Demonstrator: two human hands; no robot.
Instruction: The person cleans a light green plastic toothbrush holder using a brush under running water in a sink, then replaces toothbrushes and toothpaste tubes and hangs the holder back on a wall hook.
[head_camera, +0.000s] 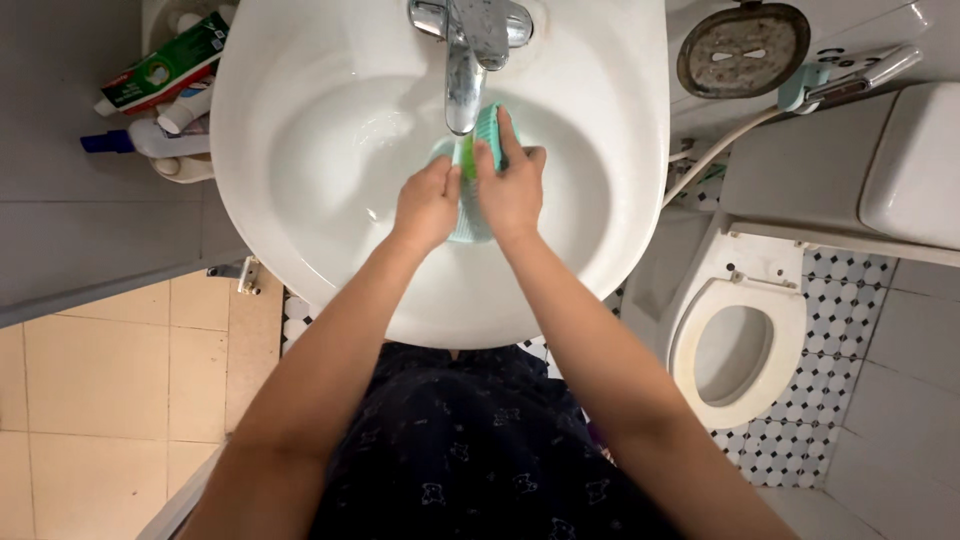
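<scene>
Both my hands are over the white sink basin (300, 170), right under the chrome tap (466, 60). My left hand (427, 205) grips the lower part of a teal ribbed plastic item (470, 222), round like a small dish or holder. My right hand (510, 180) is closed over a teal piece with a green part (486, 128) pressed against it. The hands touch each other at the thumbs. Most of the teal item is hidden behind my fingers.
A holder with toothpaste tubes (165, 70) and a white bottle with a blue cap stands left of the sink. To the right are a toilet (735, 350) with its seat down, a bidet sprayer (840, 85) and hose, and a round soap dish (742, 48).
</scene>
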